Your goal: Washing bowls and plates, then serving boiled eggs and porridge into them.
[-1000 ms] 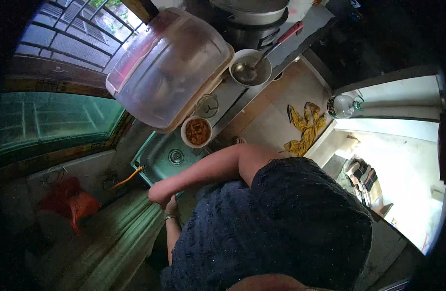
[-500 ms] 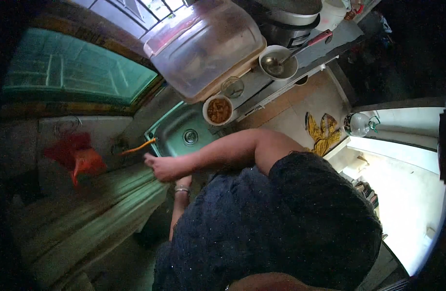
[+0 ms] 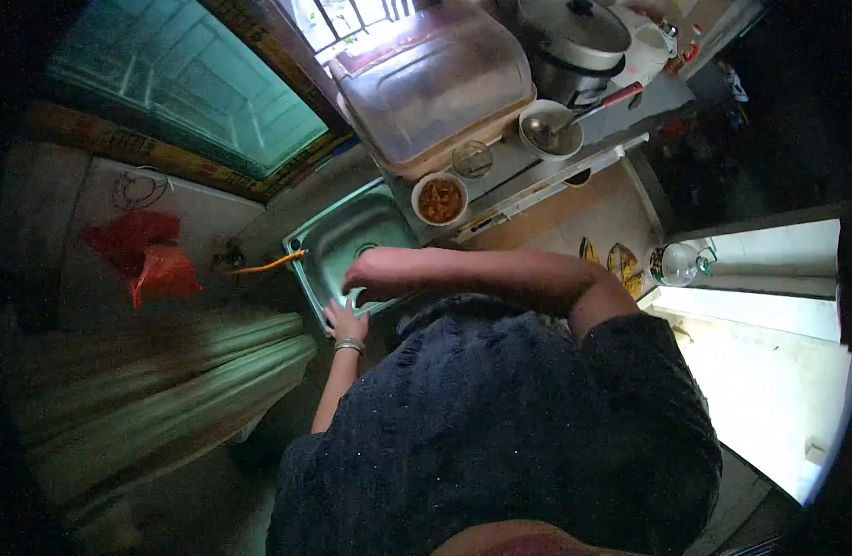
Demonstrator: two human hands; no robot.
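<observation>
My left hand (image 3: 346, 321), with a bracelet at its wrist, rests at the near edge of the metal sink (image 3: 338, 233), fingers spread. Just above it, my right hand (image 3: 367, 271) reaches over the basin, bent downward at the wrist. Its fingers are mostly hidden, so what it holds, if anything, does not show. A small pale green curve lies between the two hands; I cannot make out what it is. An orange hose (image 3: 270, 266) hangs over the sink's left rim. Beyond my right forearm, a bowl of brown food (image 3: 441, 200) stands at the sink's right corner.
Behind the bowl are a glass (image 3: 472, 159) and a large lidded plastic box (image 3: 435, 83). Farther right stand a white bowl (image 3: 548, 139) with a ladle (image 3: 597, 104) and a lidded pot (image 3: 574, 46). Red bags (image 3: 152, 250) hang left; a curtain (image 3: 185, 371) falls below them.
My right hand has moved right and down into the sink area. My left hand has come up from behind the right arm to the sink's edge. The view has shifted slightly.
</observation>
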